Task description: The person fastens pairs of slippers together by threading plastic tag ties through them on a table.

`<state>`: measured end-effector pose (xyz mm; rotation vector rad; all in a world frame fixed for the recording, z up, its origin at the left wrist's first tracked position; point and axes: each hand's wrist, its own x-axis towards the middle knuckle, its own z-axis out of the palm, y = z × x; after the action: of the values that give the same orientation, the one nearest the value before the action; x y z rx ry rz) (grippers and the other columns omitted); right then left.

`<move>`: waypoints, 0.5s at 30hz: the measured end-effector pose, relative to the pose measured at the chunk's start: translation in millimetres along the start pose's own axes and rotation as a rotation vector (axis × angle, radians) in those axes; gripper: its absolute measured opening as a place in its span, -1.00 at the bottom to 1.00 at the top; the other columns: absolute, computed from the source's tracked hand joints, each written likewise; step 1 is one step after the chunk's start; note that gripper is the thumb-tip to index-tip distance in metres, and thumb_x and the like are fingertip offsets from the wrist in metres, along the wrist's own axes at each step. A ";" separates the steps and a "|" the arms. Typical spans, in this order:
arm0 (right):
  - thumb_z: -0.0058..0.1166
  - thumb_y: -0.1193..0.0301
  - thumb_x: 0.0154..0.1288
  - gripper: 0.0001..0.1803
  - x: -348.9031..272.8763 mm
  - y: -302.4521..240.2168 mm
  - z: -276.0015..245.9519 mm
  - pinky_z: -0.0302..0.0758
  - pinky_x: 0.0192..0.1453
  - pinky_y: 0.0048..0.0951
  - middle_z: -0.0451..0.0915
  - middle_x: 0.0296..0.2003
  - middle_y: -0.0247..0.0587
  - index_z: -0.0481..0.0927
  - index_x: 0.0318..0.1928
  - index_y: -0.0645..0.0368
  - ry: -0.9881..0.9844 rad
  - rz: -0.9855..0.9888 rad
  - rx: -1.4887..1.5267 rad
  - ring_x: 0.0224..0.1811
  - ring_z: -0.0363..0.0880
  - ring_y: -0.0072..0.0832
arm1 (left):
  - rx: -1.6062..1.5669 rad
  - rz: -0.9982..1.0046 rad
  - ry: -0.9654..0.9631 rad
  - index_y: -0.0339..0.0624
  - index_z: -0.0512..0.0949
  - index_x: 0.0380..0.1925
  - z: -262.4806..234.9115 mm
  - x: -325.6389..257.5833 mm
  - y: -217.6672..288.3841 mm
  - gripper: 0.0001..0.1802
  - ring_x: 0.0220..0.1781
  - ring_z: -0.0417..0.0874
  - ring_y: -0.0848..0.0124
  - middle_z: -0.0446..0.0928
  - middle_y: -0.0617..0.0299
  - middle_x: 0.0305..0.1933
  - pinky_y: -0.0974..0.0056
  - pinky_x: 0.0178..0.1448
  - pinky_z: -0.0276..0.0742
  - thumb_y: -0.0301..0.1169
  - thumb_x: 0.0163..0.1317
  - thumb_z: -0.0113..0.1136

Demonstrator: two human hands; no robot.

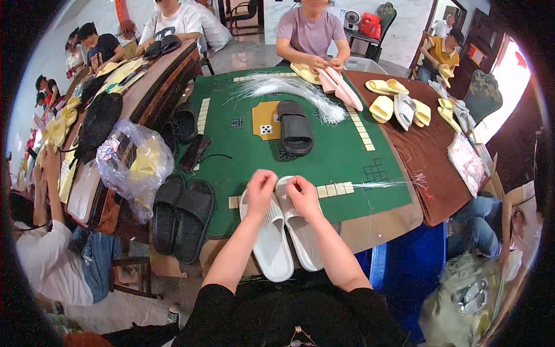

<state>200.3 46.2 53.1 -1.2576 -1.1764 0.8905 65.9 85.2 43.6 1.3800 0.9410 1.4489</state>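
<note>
A pair of pale grey slippers [274, 254] lies side by side at the near edge of the green table mat [225, 159], heels toward me. Over the left slipper's strap is my left hand [262, 186], its fingers curled together. My right hand [302, 194] is likewise closed, above the strap of the right slipper. Whatever the fingers pinch, if anything, is too small to make out. Beyond them a dark grey pair of slippers [296, 130] rests on the mat, one overlapping the other. Thin clear plastic strands [381, 184] lie to the right of my right hand.
Black slippers [193, 217] stand at the left, near a clear plastic bag [136, 168]. A bundle of clear strands [300, 92] spreads across the far mat. Opposite, a person handles pink slippers [341, 88]. Yellow slippers [381, 109] lie on the brown cloth [399, 150] at right.
</note>
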 end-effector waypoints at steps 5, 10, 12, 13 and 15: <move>0.10 0.39 0.26 -0.82 -1.3 -0.8 0.9 0.37 -0.37 -0.61 0.50 -0.54 -0.46 0.58 -0.33 0.29 0.004 0.023 0.040 -0.48 0.37 -0.73 | -0.042 -0.102 -0.058 -0.24 0.54 -0.37 -6.8 5.6 -11.6 -0.92 -0.30 0.42 0.63 0.45 0.41 -0.38 0.49 -0.17 0.31 -0.46 0.22 0.14; 0.11 0.39 0.30 -0.82 2.1 5.7 -3.5 0.31 -0.38 -0.68 0.51 -0.48 -0.53 0.60 -0.27 0.28 -0.017 0.087 0.068 -0.43 0.35 -0.79 | 0.058 -0.006 -0.174 -0.32 0.58 -0.33 -1.2 5.0 -8.9 -0.92 -0.27 0.48 0.59 0.50 0.33 -0.31 0.49 -0.19 0.40 -0.53 0.20 0.17; 0.12 0.38 0.29 -0.80 4.7 12.3 -2.3 0.34 -0.40 -0.64 0.52 -0.53 -0.50 0.61 -0.28 0.30 0.020 0.051 0.128 -0.48 0.36 -0.78 | 0.120 0.081 -0.107 -0.30 0.59 -0.30 1.3 1.7 2.1 -0.90 -0.27 0.50 0.57 0.52 0.30 -0.30 0.48 -0.19 0.41 -0.52 0.21 0.17; 0.12 0.37 0.30 -0.80 4.8 11.8 -0.4 0.33 -0.42 -0.63 0.52 -0.53 -0.50 0.62 -0.28 0.28 0.053 0.039 0.141 -0.49 0.35 -0.77 | 0.133 0.127 -0.050 -0.28 0.60 -0.29 5.3 -0.5 17.5 -0.90 -0.32 0.50 0.56 0.53 0.28 -0.34 0.46 -0.22 0.42 -0.51 0.20 0.17; 0.12 0.36 0.30 -0.80 4.4 9.0 0.2 0.33 -0.41 -0.63 0.52 -0.53 -0.49 0.62 -0.28 0.28 0.072 0.062 0.134 -0.50 0.34 -0.76 | 0.277 0.264 0.017 -0.28 0.58 -0.32 0.9 -7.7 38.8 -0.91 -0.44 0.53 0.48 0.54 0.22 -0.36 0.42 -0.34 0.45 -0.53 0.15 0.21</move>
<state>201.9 51.7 44.9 -1.2121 -1.0092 0.9470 62.7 65.8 77.9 1.7507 1.0292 1.5693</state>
